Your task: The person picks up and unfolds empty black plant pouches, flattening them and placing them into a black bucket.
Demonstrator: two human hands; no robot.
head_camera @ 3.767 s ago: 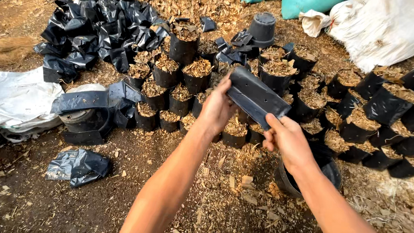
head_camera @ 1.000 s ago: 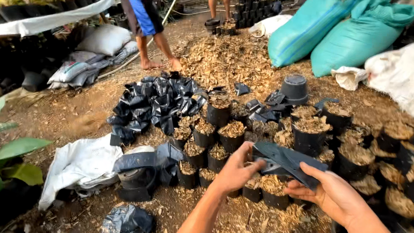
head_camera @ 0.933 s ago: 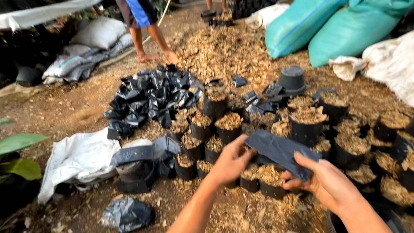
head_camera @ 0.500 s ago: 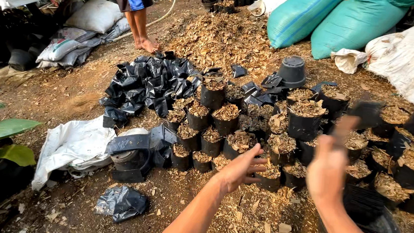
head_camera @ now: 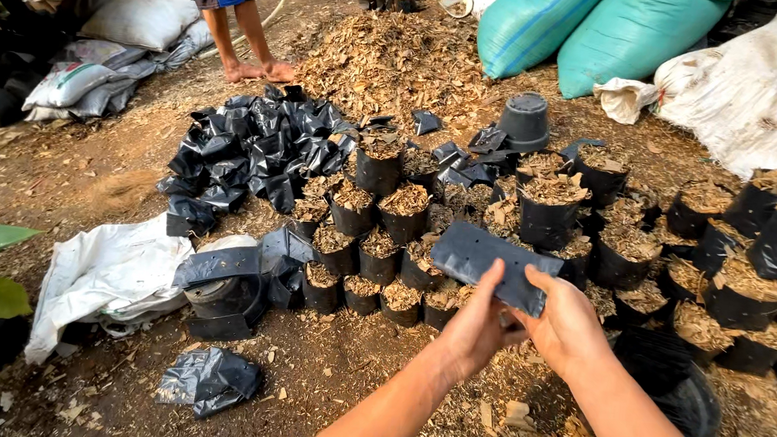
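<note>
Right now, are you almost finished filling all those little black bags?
Many filled bags of wood chips stand in rows. Both hands, left hand and right hand, hold one flat empty bag. A heap of empty bags and the chip pile remain.

Filled bags (head_camera: pixel 373 283) crowd ahead; bare ground (head_camera: pixel 319 372) nearer.

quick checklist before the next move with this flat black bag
1. Both hands on the bag: ok. Left hand and right hand pinch the flat black bag.
2. Bag opened: not ok, it looks flat.
3. Bag free of holes: cannot tell.
4. Filled bags upright: ok.
5. Empty bags pile within view: ok.
6. Bystander's feet apart from the work: ok.
</note>
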